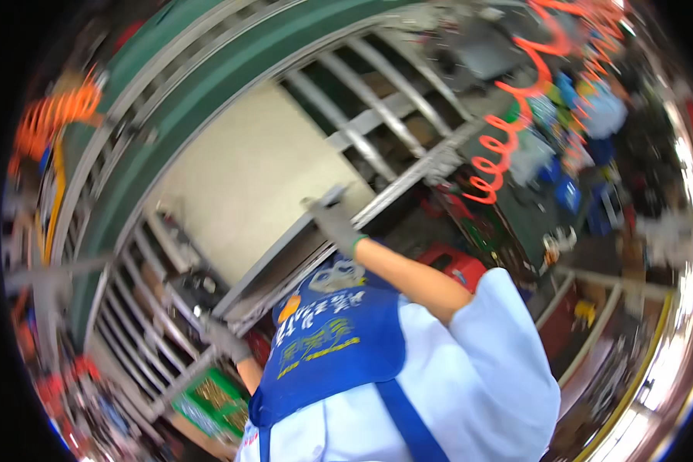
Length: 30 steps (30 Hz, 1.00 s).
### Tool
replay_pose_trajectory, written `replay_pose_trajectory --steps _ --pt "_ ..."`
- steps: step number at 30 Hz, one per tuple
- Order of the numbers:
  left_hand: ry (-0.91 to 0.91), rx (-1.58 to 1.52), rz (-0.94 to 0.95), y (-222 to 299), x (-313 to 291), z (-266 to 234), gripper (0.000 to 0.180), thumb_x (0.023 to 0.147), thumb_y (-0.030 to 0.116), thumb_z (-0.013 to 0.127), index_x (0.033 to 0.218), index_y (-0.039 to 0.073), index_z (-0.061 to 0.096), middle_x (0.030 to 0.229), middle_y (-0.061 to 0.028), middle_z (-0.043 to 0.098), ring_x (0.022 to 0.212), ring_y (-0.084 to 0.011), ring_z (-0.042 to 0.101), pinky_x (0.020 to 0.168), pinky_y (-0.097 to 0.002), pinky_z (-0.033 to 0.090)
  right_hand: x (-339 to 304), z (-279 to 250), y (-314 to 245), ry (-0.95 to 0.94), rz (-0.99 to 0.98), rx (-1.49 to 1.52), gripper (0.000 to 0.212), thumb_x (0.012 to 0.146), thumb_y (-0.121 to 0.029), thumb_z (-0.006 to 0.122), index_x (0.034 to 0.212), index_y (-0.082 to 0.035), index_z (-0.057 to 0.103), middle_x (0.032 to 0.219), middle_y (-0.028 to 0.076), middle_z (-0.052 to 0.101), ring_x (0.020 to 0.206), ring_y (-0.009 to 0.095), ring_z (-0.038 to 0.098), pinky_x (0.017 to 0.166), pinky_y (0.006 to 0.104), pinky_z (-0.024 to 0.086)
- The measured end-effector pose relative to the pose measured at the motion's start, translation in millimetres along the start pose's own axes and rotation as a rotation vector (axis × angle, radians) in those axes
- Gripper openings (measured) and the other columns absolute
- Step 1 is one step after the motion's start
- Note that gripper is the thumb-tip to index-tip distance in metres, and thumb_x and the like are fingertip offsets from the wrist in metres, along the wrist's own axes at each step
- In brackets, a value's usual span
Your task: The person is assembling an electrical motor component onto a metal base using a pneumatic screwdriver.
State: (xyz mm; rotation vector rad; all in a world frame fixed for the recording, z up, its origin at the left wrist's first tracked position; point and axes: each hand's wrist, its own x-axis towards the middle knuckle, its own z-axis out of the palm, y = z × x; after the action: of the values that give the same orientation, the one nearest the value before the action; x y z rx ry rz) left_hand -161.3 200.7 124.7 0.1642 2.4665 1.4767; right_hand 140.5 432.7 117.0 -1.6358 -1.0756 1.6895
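My right hand (334, 223), in a grey glove with a green cuff, is over the near right edge of a pale cream board (246, 169). A small grey piece (333, 194) shows at its fingers and seems to be held; blur hides its kind. My left hand (225, 340), gloved too, is low on the left by the slatted metal rack (135, 339). Closest to it are a shiny metal end and a dark tool-like object (205, 288). Motion smears its fingers, so its hold is unclear.
Metal bars (362, 108) flank the board, with a green beam (169, 92) behind. Orange coiled hoses (489, 165) hang at right and far left. Below the rack sits a green crate (212, 400) of small parts. Bags and blue items (570, 192) clutter the right.
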Motion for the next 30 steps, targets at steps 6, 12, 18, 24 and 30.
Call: replay_pose_trajectory --steps 6,12,18,24,30 --pt "-0.021 0.249 0.052 13 29 5 0.068 0.098 0.051 0.057 0.113 -0.016 0.064 0.099 -0.0202 0.07 0.087 -0.0276 0.064 0.078 -0.0405 0.05 -13 18 -3 0.159 0.181 0.11 0.102 0.08 -0.062 0.074 0.137 0.016 0.042 0.129 0.03 0.061 0.12 0.036 0.062 0.101 0.0409 0.048" --pt "-0.302 -0.177 -0.038 -6 50 -13 0.073 0.101 0.052 0.054 0.137 -0.01 0.048 0.133 -0.0256 0.055 0.117 -0.0312 0.057 0.094 -0.0427 0.05 -26 18 -5 0.227 0.136 0.03 0.114 0.08 -0.073 0.065 0.141 0.019 0.035 0.138 0.035 0.053 0.131 0.043 0.053 0.11 0.0432 0.041" --pt "-0.173 -0.167 -0.237 -61 -26 -33 0.068 0.104 0.047 0.046 0.145 -0.007 0.038 0.137 -0.0285 0.051 0.117 -0.0383 0.058 0.098 -0.044 0.052 -49 -20 26 0.035 -0.047 -0.22 0.106 0.082 -0.072 0.062 0.141 0.014 0.04 0.141 0.034 0.05 0.133 0.044 0.05 0.111 0.0444 0.041" --pt "-0.541 0.091 -0.298 -88 -62 13 0.046 0.1 0.037 0.051 0.12 -0.005 0.054 0.111 -0.0198 0.06 0.092 -0.0283 0.063 0.074 -0.0377 0.054 -80 -161 130 0.256 0.093 -0.53 0.074 0.085 -0.052 0.064 0.136 0.0 0.054 0.138 0.025 0.056 0.131 0.04 0.052 0.111 0.0449 0.042" --pt "-0.79 0.041 -0.362 -70 -147 68 0.024 0.097 0.024 0.051 0.104 0.002 0.058 0.094 -0.012 0.061 0.085 -0.022 0.064 0.068 -0.0315 0.053 -157 -448 239 0.847 0.337 -0.472 0.055 0.08 -0.047 0.063 0.098 0.004 0.071 0.112 0.032 0.067 0.104 0.046 0.066 0.093 0.0517 0.052"
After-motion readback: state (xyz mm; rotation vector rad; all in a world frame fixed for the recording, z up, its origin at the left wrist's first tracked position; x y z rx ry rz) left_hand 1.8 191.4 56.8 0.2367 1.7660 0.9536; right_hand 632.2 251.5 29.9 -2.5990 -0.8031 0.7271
